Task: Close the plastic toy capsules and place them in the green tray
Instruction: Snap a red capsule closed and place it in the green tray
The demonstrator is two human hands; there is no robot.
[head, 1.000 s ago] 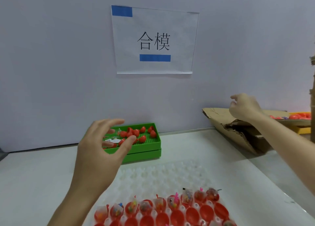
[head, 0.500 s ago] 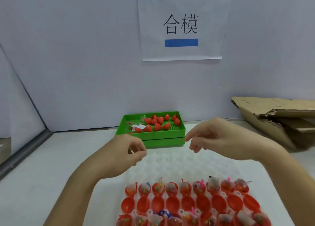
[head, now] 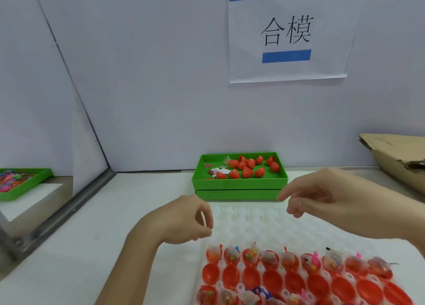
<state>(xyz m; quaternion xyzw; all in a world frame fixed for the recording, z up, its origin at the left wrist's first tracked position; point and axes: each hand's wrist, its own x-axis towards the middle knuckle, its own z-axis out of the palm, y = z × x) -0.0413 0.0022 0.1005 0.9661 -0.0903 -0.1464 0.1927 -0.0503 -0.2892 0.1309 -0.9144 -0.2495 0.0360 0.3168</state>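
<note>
Capsules (head: 296, 273) nearer, both hands (head: 184, 222) lower, empty

Red closed capsules (head: 247, 171) lie scattered in green tray (head: 239, 186) at back by wall; open red halves (head: 272, 279), some holding bagged toys, sit in rows in white holder (head: 250, 222) up front.

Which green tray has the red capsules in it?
The green plastic tray by the back wall, ahead of both hands, holds the closed red capsules. The other green tray at far left holds a pile of mixed colourful bits instead.
</note>
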